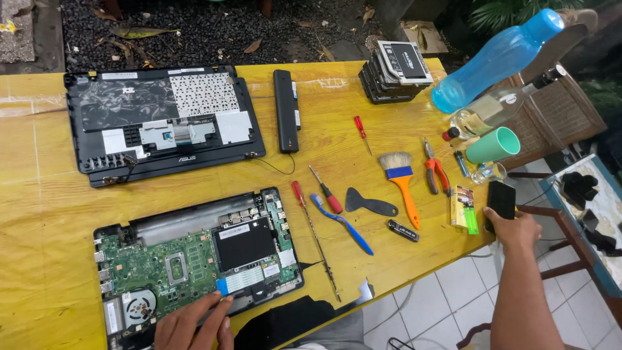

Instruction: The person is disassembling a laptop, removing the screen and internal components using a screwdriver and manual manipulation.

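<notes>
Opened laptop base (194, 259), black plastic shell with a green circuit board, fan and black drive bay exposed: lies at the near left of the yellow wooden table (39, 220).

Left hand (194, 324): fingers curled, tips resting on the board's near edge by a small blue ribbon tab (222, 286); whether it pinches anything I cannot tell.

Detached black keyboard cover (162, 123): face down, beyond the base.

Long black battery bar (286, 110): right of the cover.

Red-handled screwdrivers (327, 193), blue toothbrush (340, 222), black plastic pry tool (369, 202): scattered mid-table.

Orange-handled paintbrush (403, 185), orange-gripped pliers (434, 170): further right.

Stack of black drive caddies (395, 78): far edge.

Blue plastic bottle (495, 58), green cup (494, 145): at the right end of the table.

Right hand (512, 227): closed around a small black rectangular object (500, 201) at the table's right edge.

Step in hand, by judgement: disassembly well along, cover already off, work centred on the board's ribbon connector. The next move likely calls for a light, precise touch at the tab, left fingers steadying the base.
</notes>
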